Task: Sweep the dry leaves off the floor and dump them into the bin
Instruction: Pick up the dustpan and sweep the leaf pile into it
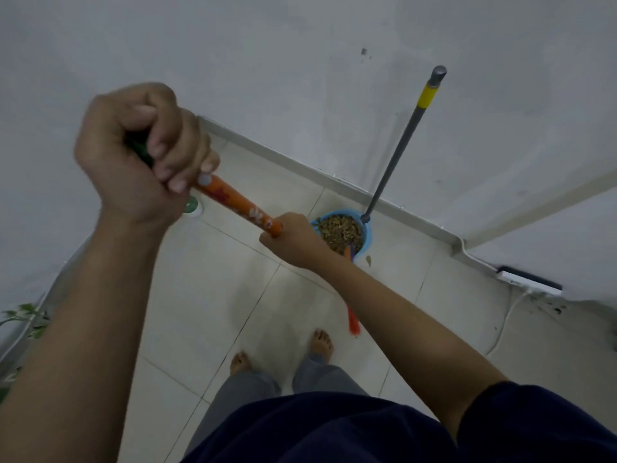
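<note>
Both your hands are wrapped tight round the long orange broom stick (pixel 237 202), left hand (pixel 140 152) high, right hand (pixel 293 240) low, pointing down toward the dry brown leaves (pixel 340 230) piled in the blue plastic dustpan (pixel 367 233) by the wall, just past your right hand.

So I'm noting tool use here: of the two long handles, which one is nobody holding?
The grey handle with the yellow band, rising from the blue dustpan of leaves. The orange broom handle is gripped by both hands.
</note>
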Motion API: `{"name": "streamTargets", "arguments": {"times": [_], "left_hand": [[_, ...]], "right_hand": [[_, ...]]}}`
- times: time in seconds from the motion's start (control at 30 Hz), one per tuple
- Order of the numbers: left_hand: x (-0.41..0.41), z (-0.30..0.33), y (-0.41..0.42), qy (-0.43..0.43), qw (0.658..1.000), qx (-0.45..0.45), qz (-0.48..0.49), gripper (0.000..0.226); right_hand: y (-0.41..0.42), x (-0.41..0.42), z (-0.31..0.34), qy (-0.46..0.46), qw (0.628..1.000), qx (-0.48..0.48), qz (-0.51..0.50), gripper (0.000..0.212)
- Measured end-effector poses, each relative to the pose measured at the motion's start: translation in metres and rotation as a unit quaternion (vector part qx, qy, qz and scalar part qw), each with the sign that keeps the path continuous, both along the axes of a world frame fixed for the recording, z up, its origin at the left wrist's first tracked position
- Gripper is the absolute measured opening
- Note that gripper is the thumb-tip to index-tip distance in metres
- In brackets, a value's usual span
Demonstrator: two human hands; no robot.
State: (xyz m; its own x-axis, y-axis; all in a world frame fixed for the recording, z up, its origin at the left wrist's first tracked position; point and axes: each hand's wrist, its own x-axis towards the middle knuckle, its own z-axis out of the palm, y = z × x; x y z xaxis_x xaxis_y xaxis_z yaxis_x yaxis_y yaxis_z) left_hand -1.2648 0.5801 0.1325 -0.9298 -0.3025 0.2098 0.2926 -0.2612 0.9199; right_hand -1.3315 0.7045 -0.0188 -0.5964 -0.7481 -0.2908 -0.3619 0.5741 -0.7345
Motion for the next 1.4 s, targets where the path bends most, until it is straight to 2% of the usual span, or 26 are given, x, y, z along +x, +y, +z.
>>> {"name": "streamTargets", "arguments": {"times": [0.1,0.17,0.27,0.33,0.43,0.53,0.73,0.9,1.0,1.07,1.17,1.3,1.4], "left_hand": [[-0.007,-0.009,0.0,0.007,0.998,0.023,-0.066,0.033],[-0.013,-0.023,0.015,-0.008,0.998,0.01,-0.065,0.025],[-0.011,-0.058,0.05,-0.071,0.996,-0.013,-0.049,0.023],[0.003,-0.084,0.074,-0.108,0.993,-0.023,-0.037,0.028],[0.038,-0.115,0.093,-0.139,0.989,-0.036,-0.034,0.031],[0.072,-0.125,0.071,-0.155,0.987,-0.044,-0.015,0.03],[0.144,-0.117,0.002,-0.139,0.989,-0.045,0.003,0.032],[0.19,-0.088,-0.045,-0.067,0.996,-0.003,-0.058,0.031],[0.199,-0.076,-0.058,-0.032,0.995,0.015,-0.093,0.029],[0.197,-0.078,-0.053,-0.041,0.994,0.01,-0.096,0.032],[0.193,-0.089,-0.037,-0.079,0.993,0.016,-0.087,0.033],[0.19,-0.102,-0.031,-0.114,0.99,0.005,-0.089,0.031],[0.191,-0.098,-0.044,-0.102,0.992,-0.009,-0.08,0.03]], "right_hand": [[0.025,-0.001,-0.002,0.021,0.999,0.0,-0.026,0.046],[0.046,-0.005,-0.013,0.025,0.998,0.029,-0.051,0.044],[0.082,-0.011,-0.043,0.019,0.993,0.091,-0.073,0.033],[0.099,-0.01,-0.068,0.011,0.989,0.139,-0.056,0.031],[0.1,0.005,-0.098,-0.001,0.986,0.166,0.006,0.045],[0.073,0.034,-0.11,-0.003,0.987,0.157,0.048,0.047],[0.004,0.112,-0.109,-0.016,0.991,0.128,0.029,0.045],[-0.03,0.169,-0.081,-0.031,0.997,0.074,-0.01,0.031],[-0.034,0.19,-0.068,0.001,0.997,0.042,-0.069,0.029],[-0.03,0.198,-0.072,0.034,0.991,0.041,-0.122,0.034],[-0.023,0.205,-0.089,0.031,0.981,0.057,-0.184,0.048],[-0.03,0.208,-0.104,0.008,0.981,0.079,-0.179,0.051],[-0.054,0.208,-0.104,0.008,0.984,0.017,-0.176,0.05]]}}
